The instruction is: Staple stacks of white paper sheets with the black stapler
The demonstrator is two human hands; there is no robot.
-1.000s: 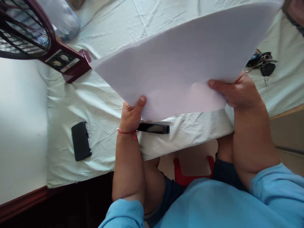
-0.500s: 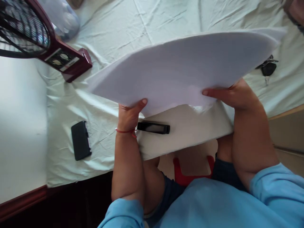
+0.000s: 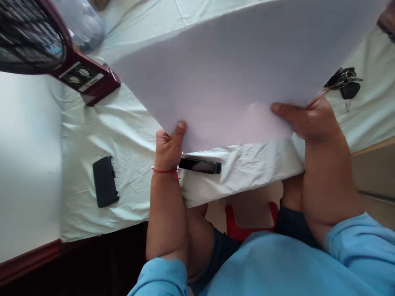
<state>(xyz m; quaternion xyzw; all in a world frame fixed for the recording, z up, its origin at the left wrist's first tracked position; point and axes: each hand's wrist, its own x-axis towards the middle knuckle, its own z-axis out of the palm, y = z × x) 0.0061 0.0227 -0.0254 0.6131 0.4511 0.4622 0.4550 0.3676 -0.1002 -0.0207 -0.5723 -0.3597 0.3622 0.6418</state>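
Between my two hands I hold a large stack of white paper (image 3: 216,86), raised above the table and tilted. My left hand (image 3: 169,144) grips its lower left edge, thumb on top, fingers hidden underneath. At the right edge my right hand (image 3: 308,117) pinches it the same way, its thumb lying on the sheet. Whether it is one sheet or several I cannot tell. Just below the paper's lower edge, beside my left wrist, lies a black stapler-like object (image 3: 200,165) on the cloth.
A pale cloth (image 3: 135,181) covers the table. On the left are a dark flat case (image 3: 105,181) and a maroon electric racket (image 3: 89,78), with a clear plastic container (image 3: 88,28) behind. Keys (image 3: 348,84) lie at the right. A red stool (image 3: 234,230) shows below the table edge.
The paper has tilted and flattened out, its far edge moving up and away. My right hand has shifted slightly up and right. More of the keys now shows.
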